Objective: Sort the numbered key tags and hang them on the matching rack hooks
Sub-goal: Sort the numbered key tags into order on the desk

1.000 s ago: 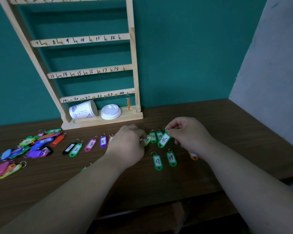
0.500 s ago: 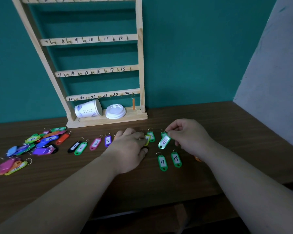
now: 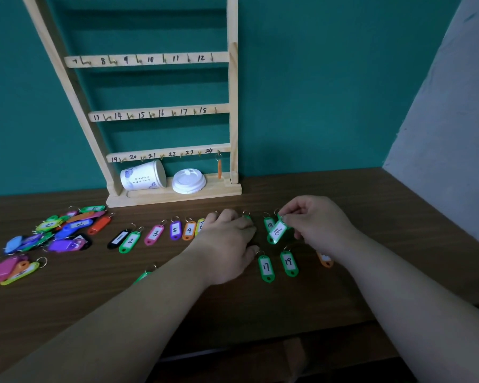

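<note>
Dark desk: my right hand pinches oblong green tag 16, ring toward back-right corner; my left hand lies relaxed.

On my feed: green tag 16, green tag 17, pink tag 3, purple tag 5, teal wall.

Left hand palm-down, fingers relaxed, right hand pinching
</note>
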